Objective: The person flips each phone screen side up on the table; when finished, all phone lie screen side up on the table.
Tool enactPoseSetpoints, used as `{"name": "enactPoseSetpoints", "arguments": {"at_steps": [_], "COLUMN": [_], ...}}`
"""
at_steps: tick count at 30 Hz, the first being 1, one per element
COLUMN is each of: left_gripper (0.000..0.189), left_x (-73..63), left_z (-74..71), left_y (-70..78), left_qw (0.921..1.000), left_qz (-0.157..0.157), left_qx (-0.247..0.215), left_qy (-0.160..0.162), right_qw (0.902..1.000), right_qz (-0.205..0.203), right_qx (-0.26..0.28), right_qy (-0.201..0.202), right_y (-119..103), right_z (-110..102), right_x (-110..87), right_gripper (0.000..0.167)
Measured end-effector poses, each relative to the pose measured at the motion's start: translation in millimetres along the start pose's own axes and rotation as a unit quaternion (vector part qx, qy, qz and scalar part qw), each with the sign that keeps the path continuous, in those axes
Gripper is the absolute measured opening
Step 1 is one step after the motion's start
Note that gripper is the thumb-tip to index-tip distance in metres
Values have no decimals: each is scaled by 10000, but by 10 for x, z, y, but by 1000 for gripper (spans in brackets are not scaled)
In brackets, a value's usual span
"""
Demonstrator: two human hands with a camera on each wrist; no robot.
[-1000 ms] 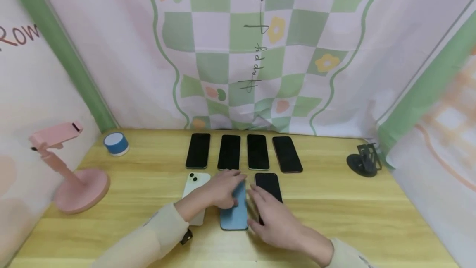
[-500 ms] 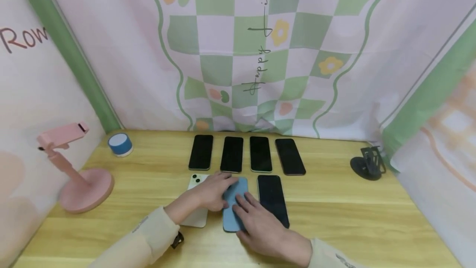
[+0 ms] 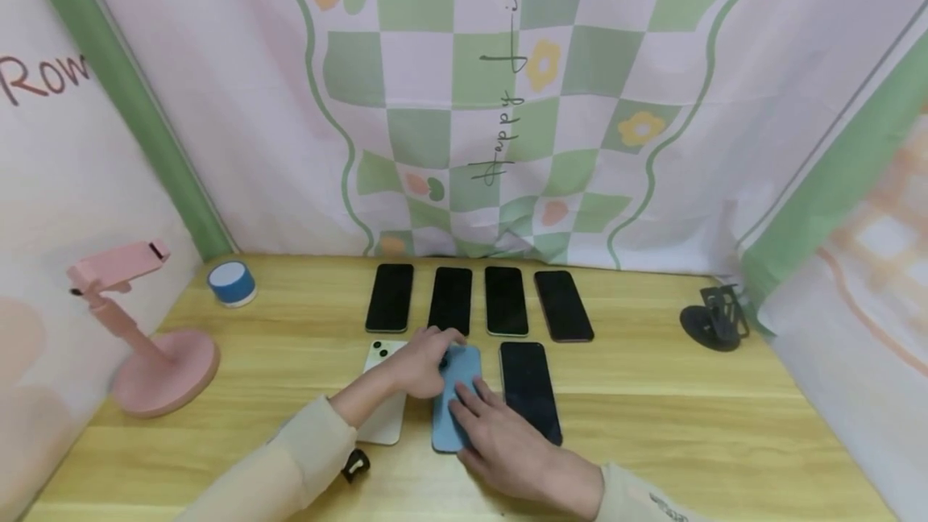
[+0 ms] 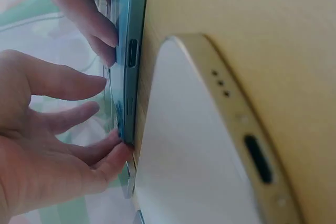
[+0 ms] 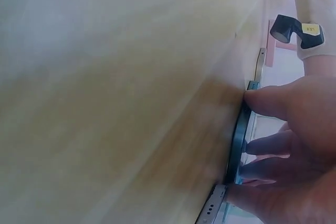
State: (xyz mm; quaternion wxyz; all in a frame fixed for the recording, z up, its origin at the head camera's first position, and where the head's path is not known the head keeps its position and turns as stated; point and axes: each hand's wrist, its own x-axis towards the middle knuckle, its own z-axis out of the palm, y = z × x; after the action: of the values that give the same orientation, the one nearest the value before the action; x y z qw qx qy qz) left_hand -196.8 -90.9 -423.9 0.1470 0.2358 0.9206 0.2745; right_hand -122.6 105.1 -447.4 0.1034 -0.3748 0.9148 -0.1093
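A blue smartphone (image 3: 445, 417) lies back-up on the table between my hands, its camera corner partly covered. My left hand (image 3: 416, 365) is at its upper left; in the left wrist view, fingertips (image 4: 118, 156) touch the phone's edge while the thumb stays off it. My right hand (image 3: 511, 441) rests on the phone's lower right, fingers spread over the back and thumb by the bottom edge. To the left lies a white smartphone (image 3: 384, 425), back-up, partly under my left wrist. A dark-screened smartphone (image 3: 531, 389) lies screen-up to the right, its lower edge behind my right hand.
Several black-screened smartphones (image 3: 506, 301) form a row behind. A pink phone stand (image 3: 163, 369) and a blue-and-white round object (image 3: 232, 284) stand at the left. A black stand (image 3: 714, 321) is at the back right. A patterned curtain (image 3: 507, 103) hangs behind the wooden table (image 3: 689, 425).
My right hand has moved left from beside the dark-screened smartphone onto the blue smartphone. My left hand has shifted slightly left, showing more of the blue back.
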Motion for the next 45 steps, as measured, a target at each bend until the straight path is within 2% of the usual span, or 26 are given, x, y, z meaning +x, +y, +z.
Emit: {"name": "enactPoseSetpoints", "arguments": {"at_steps": [4, 7, 9, 14, 20, 25, 29, 34, 38, 42, 45], "left_gripper": [53, 48, 48, 41, 33, 32, 31, 30, 27, 29, 32], "left_x": [28, 42, 50, 42, 30, 28, 7, -26, -23, -3, 29], "left_z": [-16, -31, -38, -35, 0, 3, -25, -102, -192, -281, -326], "left_y": [-7, -12, -11, -9, -25, -51, -54, -20, 30, 109, 192], "left_qw": [9978, 9953, 9950, 9945, 9908, 9821, 9773, 9795, 9829, 9875, 9893], "left_qz": [-152, -228, -212, -251, -604, -1053, -1183, -1173, -1196, -1283, -1294], "left_qx": [-593, -854, -850, -684, -811, -1227, -1500, -1389, -1124, -504, 44], "left_qy": [259, 387, 488, 750, 903, 962, 921, 863, 837, 762, 677], "right_qw": [9997, 9995, 9994, 9999, 9996, 9997, 9995, 9971, 9897, 9737, 9533], "right_qz": [-160, -197, -223, -6, 217, 202, 189, 228, 220, 290, 451], "right_qx": [-59, -97, -188, -131, -61, 45, 236, 727, 1298, 2087, 2847], "right_qy": [154, 209, 205, -88, -153, -95, -99, 80, 558, 868, 904], "right_y": [129, 129, 113, -52, -132, -135, -136, -115, -85, -58, -41], "right_z": [179, 200, 180, -35, -116, -121, -125, -139, -170, -223, -265], "right_x": [24, 14, -1, -47, -64, -66, -65, -73, -101, -131, -140], "right_gripper": [62, 63, 63, 62, 61, 61, 61, 61, 56, 50, 47]}}
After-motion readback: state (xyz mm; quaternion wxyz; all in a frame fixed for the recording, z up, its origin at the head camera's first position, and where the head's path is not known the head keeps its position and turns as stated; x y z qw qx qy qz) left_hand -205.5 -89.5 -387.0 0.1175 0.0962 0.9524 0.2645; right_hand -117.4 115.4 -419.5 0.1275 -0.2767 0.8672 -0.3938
